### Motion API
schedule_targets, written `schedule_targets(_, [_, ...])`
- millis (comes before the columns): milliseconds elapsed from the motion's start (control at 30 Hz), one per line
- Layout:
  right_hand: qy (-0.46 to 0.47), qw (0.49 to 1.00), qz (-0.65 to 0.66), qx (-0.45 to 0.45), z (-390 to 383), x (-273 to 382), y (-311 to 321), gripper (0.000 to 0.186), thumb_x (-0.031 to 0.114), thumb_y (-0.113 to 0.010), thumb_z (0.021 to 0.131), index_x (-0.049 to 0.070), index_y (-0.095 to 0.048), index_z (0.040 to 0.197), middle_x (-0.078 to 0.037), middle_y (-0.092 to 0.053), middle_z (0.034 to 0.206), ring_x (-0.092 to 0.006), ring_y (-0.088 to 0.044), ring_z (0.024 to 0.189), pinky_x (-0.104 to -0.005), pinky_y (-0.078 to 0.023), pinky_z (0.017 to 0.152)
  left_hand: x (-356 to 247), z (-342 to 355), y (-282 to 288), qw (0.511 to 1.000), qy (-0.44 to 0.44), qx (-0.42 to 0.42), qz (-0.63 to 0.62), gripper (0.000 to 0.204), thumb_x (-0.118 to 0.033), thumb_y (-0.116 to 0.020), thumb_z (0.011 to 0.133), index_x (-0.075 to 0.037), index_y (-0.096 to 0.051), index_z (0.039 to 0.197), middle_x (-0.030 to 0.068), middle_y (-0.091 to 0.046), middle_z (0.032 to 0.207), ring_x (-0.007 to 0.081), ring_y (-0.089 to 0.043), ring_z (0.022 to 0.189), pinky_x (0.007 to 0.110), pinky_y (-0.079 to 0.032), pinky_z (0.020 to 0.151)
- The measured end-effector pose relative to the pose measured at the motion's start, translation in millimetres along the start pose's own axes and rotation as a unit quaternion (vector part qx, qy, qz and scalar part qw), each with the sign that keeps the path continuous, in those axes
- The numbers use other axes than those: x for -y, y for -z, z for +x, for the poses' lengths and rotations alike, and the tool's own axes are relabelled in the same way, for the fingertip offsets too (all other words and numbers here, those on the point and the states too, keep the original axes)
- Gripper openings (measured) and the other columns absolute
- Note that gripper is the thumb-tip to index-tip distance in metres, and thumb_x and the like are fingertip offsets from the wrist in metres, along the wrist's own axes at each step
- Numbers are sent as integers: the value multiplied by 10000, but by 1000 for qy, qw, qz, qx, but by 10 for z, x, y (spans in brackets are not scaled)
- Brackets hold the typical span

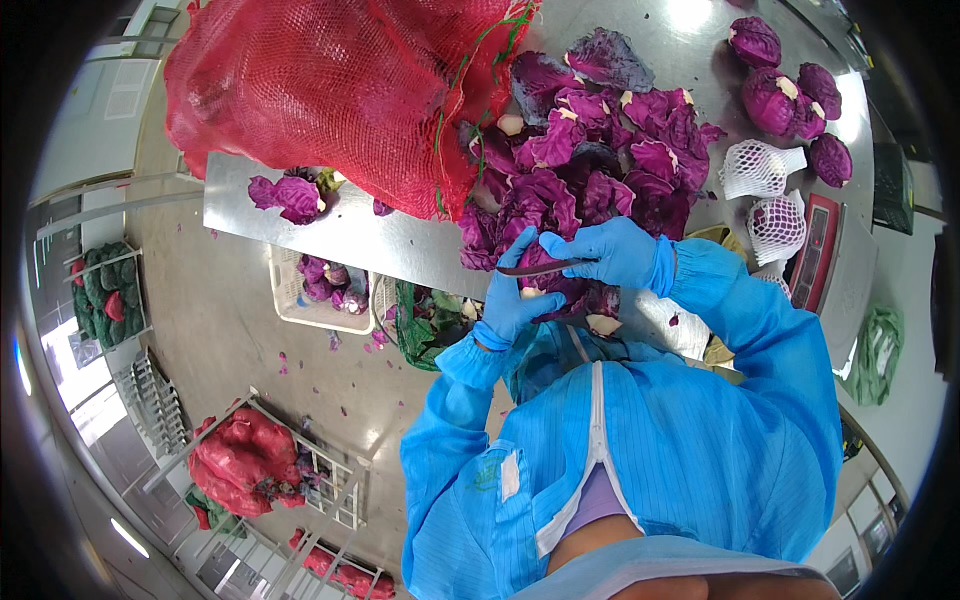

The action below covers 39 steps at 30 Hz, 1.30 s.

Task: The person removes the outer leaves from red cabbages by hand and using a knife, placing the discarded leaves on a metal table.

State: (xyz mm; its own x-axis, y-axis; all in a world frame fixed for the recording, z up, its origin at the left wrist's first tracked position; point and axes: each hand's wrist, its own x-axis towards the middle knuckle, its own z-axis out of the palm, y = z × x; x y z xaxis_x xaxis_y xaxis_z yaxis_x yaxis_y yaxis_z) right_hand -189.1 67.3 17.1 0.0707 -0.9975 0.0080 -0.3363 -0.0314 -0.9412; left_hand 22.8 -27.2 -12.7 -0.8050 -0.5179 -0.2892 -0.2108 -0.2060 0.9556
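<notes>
A red cabbage (552, 287) sits at the near edge of the metal table, between my blue-gloved hands. My left hand (511, 300) is curled around its left side, thumb low and fingers up. My right hand (605, 254) bends over the top with fingers closed on a thin dark purple strip (540, 269) that looks like the edge of a cabbage leaf. The underside of the cabbage is partly hidden. Just beyond my hands lies a large heap of loose purple cabbage leaves (600, 150), some with pale cut stem ends.
A bulging red mesh sack (330, 90) covers the table's far left. Whole red cabbages (768, 100) lie far right, near white foam-net-wrapped ones (776, 226) and a red-panelled device (818, 250). A white crate (320, 322) holding cabbages stands below the table's left edge, beside green netting (412, 335).
</notes>
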Motion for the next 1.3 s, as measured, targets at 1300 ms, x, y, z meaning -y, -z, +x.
schedule_targets(1300, [145, 901, -409, 24, -99, -6, 31, 611, 155, -670, 792, -57, -422, 1308, -43, -495, 674, -174, -542, 524, -331, -406, 411, 69, 100, -94, 974, -71, -46, 212, 921, -330, -862, 646, -57, -415, 1403, 183, -545, 1296, 325, -556, 1183, 401, -442, 1016])
